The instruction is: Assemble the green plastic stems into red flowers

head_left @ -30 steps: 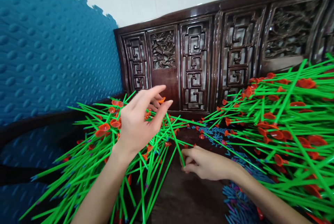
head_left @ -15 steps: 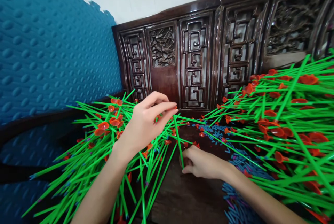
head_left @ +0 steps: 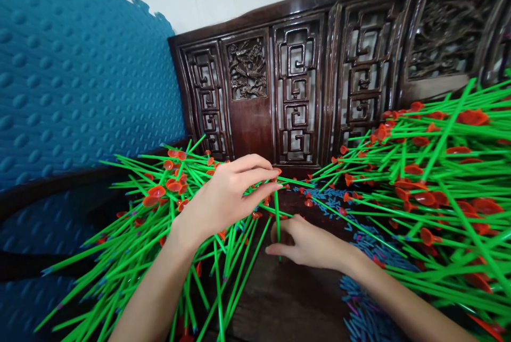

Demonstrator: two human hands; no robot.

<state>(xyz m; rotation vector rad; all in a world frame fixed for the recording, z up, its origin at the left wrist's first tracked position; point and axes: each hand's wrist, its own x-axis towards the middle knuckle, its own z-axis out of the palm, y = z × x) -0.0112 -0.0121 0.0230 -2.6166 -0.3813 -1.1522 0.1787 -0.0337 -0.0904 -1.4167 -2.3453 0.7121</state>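
My left hand (head_left: 235, 188) pinches the orange-red cup (head_left: 277, 172) at the top of a thin green plastic stick (head_left: 277, 206), which stands nearly upright over the dark wooden seat. Around the lower part of that stick curl the fingers of my right hand (head_left: 301, 241), with the thumb across it near the bottom end. Under and beside my left arm lies a heap of green sticks (head_left: 120, 246), many with orange-red cups and some with blue ends. Small blue tubes (head_left: 369, 257) are scattered beside my right forearm, a few purple ones among them.
A bigger pile of green sticks with orange-red cups (head_left: 451, 172) rises on the right. Behind stands a carved dark wooden backrest (head_left: 251, 124). A blue bumpy foam mat (head_left: 80, 76) leans up at the left. Dark wooden seat surface (head_left: 287, 305) shows between the piles.
My left hand has come slightly down and right with the cup. My right hand's thumb has shifted left across the stick, and the stick is now more upright.
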